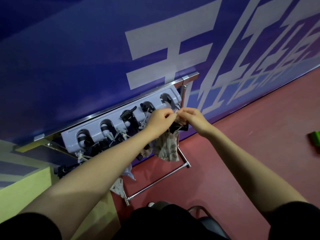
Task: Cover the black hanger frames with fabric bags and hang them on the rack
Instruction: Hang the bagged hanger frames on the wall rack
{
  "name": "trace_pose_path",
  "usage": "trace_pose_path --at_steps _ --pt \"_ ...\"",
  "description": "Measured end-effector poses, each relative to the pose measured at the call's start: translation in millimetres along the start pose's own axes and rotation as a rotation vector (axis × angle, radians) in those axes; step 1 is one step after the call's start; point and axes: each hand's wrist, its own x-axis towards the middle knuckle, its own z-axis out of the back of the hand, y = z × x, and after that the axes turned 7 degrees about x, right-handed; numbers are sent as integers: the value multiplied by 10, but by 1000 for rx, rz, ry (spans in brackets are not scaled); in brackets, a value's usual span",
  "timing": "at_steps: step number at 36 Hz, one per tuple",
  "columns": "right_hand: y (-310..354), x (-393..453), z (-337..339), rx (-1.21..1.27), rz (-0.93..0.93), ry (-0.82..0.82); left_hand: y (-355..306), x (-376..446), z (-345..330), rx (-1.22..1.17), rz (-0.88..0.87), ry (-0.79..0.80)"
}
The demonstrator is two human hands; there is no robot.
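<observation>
Blue wall, rack [121,111], both hands pinching drawstring, fabric bag [167,148] hanging below

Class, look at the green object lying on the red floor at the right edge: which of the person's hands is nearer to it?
Right. The right hand is up at the rack, on the side toward the green object; the left hand is just beyond it, farther away.

Rack [121,116] slots crowded w/ hung bags; open floor [242,153] to right.
</observation>
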Motion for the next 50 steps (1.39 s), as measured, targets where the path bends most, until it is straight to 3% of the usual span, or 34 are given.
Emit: trace_pose_path --at_steps 4,10,14,19,22,28,34,40,50 --pt "-110 76 -106 -90 -33 54 206 -113 39 154 29 -39" --pt "-200 264 -306 -275 -19 -32 382 -66 -2 277 194 -126" --pt "-264 347 -336 -199 -19 -141 331 79 -9 382 253 -54" --pt "-374 407 -301 -138 -102 -155 363 133 -69 466 282 -17" --pt "-396 408 -292 -101 -151 -156 415 154 -3 400 224 31" --pt "-395 328 -331 -42 -195 -210 492 116 134 -3 218 124" --pt "-363 309 -454 -218 -95 -334 568 -57 263 -75 77 99" --pt "-149 185 -753 -189 114 -534 551 -334 519 -292 86 -17" --pt "425 239 -1997 14 176 -125 1045 -1153 1593 -471 235 -521"
